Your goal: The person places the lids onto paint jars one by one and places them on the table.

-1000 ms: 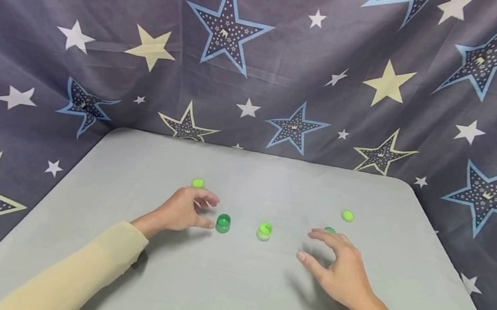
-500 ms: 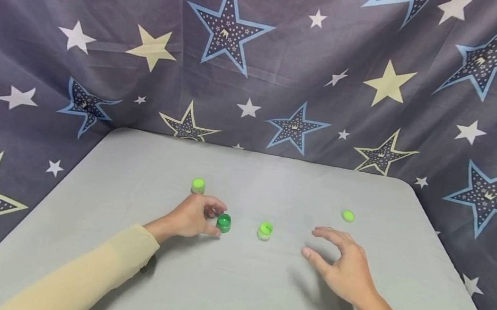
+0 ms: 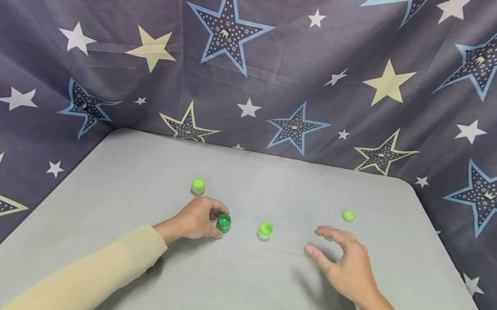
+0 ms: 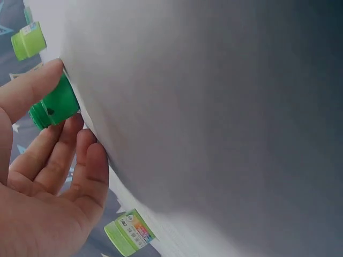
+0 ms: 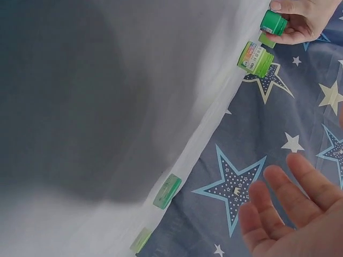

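My left hand (image 3: 198,217) pinches a small dark green open jar (image 3: 224,223) on the table, thumb on the near side and fingers on the far side. To its right stands a clear jar with a light green rim (image 3: 265,231), open at the top; its printed label shows in the right wrist view. Well right of both jars, my right hand (image 3: 349,272) hovers with fingers apart and holds nothing. A dark green lid (image 5: 167,191) lies near it, hidden behind that hand in the head view. Beyond the fingers is a light green lid (image 3: 348,216).
Behind the left hand stands another small jar with a light green cap (image 3: 197,186). A light grey cloth covers the table (image 3: 228,291). Dark star-patterned curtains (image 3: 263,55) rise at the back and along both sides.
My left hand has moved right onto the dark green jar and closed around it, uncovering the capped jar behind. The right hand shifted slightly right and now covers the dark green lid in the head view.
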Demonstrator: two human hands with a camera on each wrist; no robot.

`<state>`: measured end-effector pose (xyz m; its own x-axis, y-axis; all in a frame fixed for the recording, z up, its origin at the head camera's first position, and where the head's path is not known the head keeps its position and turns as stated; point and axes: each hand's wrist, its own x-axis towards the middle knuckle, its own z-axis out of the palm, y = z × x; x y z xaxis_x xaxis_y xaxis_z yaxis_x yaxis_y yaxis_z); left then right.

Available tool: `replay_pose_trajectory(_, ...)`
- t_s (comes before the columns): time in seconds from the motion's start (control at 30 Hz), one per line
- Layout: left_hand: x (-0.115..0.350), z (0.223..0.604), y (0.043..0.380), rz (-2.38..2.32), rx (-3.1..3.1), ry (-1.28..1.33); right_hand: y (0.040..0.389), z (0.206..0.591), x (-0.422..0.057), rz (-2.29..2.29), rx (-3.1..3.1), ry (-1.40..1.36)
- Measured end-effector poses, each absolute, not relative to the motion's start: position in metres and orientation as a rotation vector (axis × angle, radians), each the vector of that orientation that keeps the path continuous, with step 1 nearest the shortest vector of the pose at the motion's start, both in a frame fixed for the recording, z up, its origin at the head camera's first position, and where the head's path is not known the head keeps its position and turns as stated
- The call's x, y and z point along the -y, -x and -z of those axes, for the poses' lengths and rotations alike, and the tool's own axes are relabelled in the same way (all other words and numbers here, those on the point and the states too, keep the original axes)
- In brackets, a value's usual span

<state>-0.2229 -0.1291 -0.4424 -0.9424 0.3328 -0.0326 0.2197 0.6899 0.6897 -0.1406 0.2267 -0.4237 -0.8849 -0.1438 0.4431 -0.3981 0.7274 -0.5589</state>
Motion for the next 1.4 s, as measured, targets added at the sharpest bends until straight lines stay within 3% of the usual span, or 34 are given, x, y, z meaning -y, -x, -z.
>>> replay_pose_trajectory(1.4, 0.131, 0.431, 0.212, -1.227, -2.652, -0.564, 0.167, 0.431, -0.255, -0.983, 2.650, -0.263)
